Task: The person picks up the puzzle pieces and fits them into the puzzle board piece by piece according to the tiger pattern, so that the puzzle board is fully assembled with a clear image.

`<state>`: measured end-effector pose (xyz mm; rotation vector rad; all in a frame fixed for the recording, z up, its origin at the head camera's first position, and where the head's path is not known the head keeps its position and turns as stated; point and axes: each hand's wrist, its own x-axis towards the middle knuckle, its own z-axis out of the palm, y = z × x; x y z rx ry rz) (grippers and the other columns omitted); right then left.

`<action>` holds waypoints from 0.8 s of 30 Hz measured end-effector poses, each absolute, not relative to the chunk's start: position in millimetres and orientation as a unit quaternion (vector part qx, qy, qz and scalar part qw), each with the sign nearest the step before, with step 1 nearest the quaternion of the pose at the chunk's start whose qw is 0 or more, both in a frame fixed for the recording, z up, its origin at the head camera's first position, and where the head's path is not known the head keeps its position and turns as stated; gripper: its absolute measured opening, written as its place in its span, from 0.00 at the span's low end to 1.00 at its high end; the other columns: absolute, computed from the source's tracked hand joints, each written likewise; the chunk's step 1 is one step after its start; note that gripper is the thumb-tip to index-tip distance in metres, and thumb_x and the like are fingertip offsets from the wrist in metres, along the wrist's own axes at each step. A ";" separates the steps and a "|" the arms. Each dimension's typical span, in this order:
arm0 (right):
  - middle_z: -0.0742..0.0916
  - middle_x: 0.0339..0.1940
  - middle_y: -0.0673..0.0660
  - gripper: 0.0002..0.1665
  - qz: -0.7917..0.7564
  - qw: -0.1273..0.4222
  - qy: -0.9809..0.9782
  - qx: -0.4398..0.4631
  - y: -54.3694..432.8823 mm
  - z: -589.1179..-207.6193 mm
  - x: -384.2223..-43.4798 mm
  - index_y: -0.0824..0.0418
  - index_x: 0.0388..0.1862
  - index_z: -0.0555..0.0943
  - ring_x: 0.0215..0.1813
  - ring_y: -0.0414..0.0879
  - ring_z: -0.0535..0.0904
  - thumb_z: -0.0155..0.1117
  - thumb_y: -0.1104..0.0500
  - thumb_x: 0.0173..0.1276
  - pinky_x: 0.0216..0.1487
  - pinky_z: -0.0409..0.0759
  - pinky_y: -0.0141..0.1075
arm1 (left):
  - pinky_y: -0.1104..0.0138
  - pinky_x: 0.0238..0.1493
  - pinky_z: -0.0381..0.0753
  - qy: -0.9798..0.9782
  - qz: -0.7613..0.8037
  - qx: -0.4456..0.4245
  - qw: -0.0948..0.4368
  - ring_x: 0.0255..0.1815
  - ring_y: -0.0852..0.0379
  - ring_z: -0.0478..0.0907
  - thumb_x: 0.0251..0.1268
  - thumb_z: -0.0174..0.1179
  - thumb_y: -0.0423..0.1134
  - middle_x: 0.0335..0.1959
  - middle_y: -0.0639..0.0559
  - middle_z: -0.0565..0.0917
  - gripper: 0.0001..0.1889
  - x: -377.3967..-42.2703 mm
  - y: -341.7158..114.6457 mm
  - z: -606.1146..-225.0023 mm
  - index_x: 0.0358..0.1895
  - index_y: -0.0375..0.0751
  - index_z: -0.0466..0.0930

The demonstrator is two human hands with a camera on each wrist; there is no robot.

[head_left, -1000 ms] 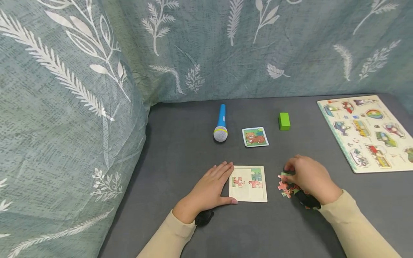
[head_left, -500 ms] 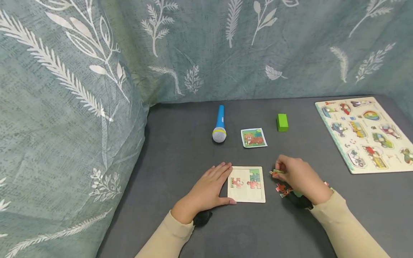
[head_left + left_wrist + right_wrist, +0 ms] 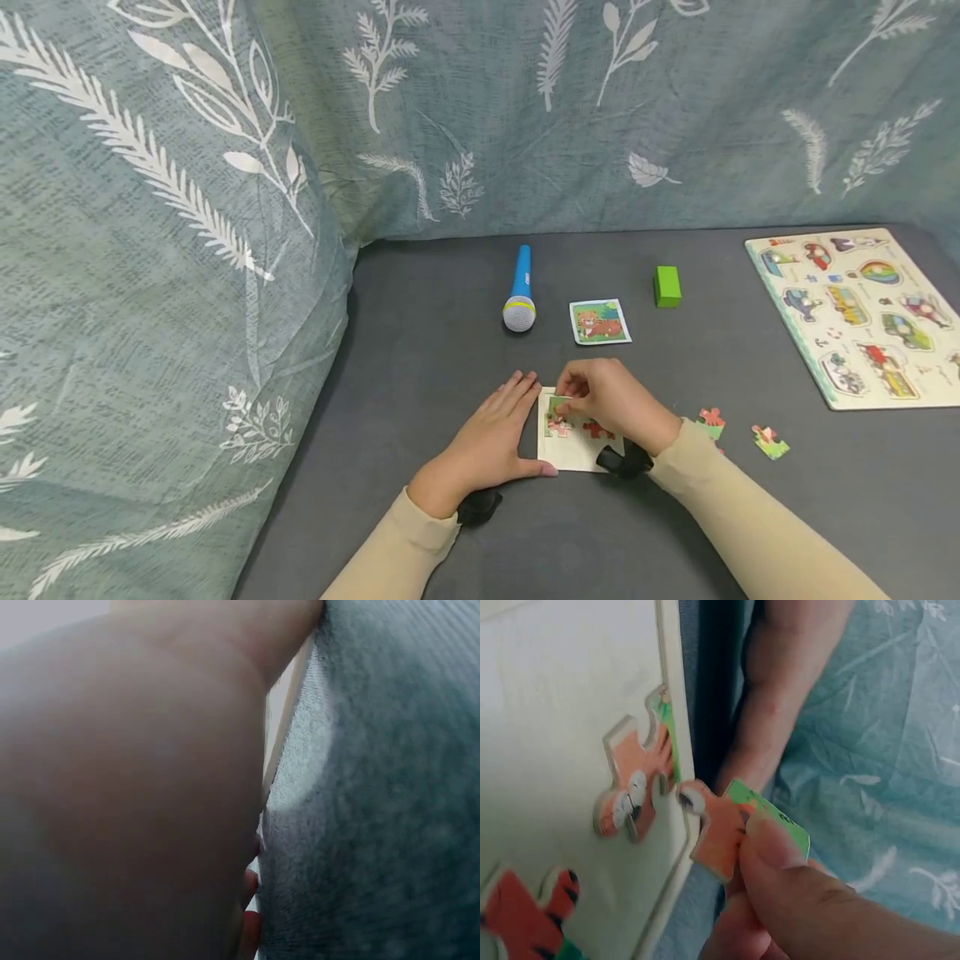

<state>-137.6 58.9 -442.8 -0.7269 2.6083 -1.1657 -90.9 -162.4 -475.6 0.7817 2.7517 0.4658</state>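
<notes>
Between thumb and fingers, my right hand [image 3: 618, 407] pinches a jigsaw piece [image 3: 718, 834], orange with a green end, over the upper left of the pale puzzle board [image 3: 573, 458]. In the right wrist view the piece is tilted near the board's rim. Beside it an orange jigsaw piece with a printed animal face [image 3: 639, 780] lies in the board. My right hand partly hides the other pieces there. My left hand [image 3: 480, 442] lies flat with spread fingers along the board's left edge, the thumb at its lower corner. The left wrist view shows mostly blurred skin.
Loose jigsaw pieces [image 3: 770, 442] lie to the right, some behind the right forearm. Farther back are a blue toy microphone [image 3: 519, 287], a bear picture card [image 3: 600, 322] and a green block [image 3: 667, 287]. A large picture board [image 3: 862, 321] occupies the right side.
My right hand picked a piece from the loose pieces and carried it left over the puzzle board. More of the loose pieces show now. My left hand stays at the board's edge.
</notes>
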 end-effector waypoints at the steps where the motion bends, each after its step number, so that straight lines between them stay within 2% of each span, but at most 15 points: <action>1: 0.84 0.27 0.46 0.12 -0.396 0.102 0.879 -0.243 57.5 -444.6 -138.2 0.57 0.30 0.85 0.31 0.38 0.79 0.81 0.68 0.59 0.34 0.80 0.35 | 0.54 0.82 0.50 0.943 0.160 0.267 0.121 0.87 0.47 0.41 0.60 0.72 0.68 0.86 0.43 0.50 0.60 -90.9 -162.3 -475.6 0.84 0.36 0.52; 9: 0.84 0.28 0.50 0.09 -0.390 0.126 0.883 -0.227 49.8 -452.6 -141.1 0.60 0.35 0.84 0.23 0.39 0.77 0.79 0.68 0.63 0.28 0.80 0.35 | 0.54 0.83 0.49 0.942 0.159 0.265 0.128 0.87 0.48 0.41 0.60 0.71 0.68 0.87 0.44 0.49 0.60 -90.4 -162.0 -472.9 0.85 0.36 0.51; 16: 0.84 0.29 0.50 0.08 -0.367 0.118 0.897 -0.217 46.3 -453.4 -144.6 0.61 0.37 0.86 0.29 0.40 0.78 0.78 0.67 0.64 0.32 0.80 0.35 | 0.54 0.83 0.50 0.942 0.157 0.268 0.124 0.87 0.47 0.42 0.60 0.72 0.67 0.86 0.43 0.50 0.60 -90.6 -162.6 -473.5 0.84 0.36 0.52; 24: 0.83 0.28 0.50 0.06 -0.389 0.121 0.890 -0.206 48.7 -453.9 -147.5 0.61 0.36 0.85 0.31 0.41 0.77 0.75 0.68 0.67 0.33 0.78 0.37 | 0.54 0.82 0.50 0.943 0.154 0.267 0.123 0.87 0.47 0.42 0.60 0.72 0.67 0.86 0.43 0.51 0.60 -90.4 -162.4 -473.7 0.84 0.36 0.52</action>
